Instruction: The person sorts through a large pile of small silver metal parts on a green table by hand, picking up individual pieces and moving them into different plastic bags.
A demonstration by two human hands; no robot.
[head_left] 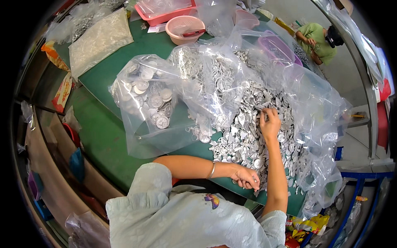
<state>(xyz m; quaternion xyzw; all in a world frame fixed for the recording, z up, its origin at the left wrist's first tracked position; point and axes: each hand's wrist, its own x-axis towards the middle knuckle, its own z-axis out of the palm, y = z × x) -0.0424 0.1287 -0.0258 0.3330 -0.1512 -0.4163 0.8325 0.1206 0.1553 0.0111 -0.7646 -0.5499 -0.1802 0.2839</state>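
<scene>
A broad heap of small silver-grey metal pieces (244, 142) lies on the green table, many of them flat, some ring-shaped or round. My right hand (270, 124) reaches into the heap's far part, its fingertips pinched together among the pieces. Whether a piece is between them cannot be made out. Close to the table's near edge, my left hand (247, 178) is held with its fingers curled, beside the heap's near left side. Its palm is hidden, and what it holds, if anything, does not show. A metal bangle (212, 170) circles the left wrist.
Left of the heap, a clear plastic bag (142, 138) holds round silver discs. More clear plastic (318, 124) drapes along the right. At the back stand a pink bowl (182, 25) with a red-handled tool across it and a red tray (159, 15). A co-worker in green (318, 39) sits far right.
</scene>
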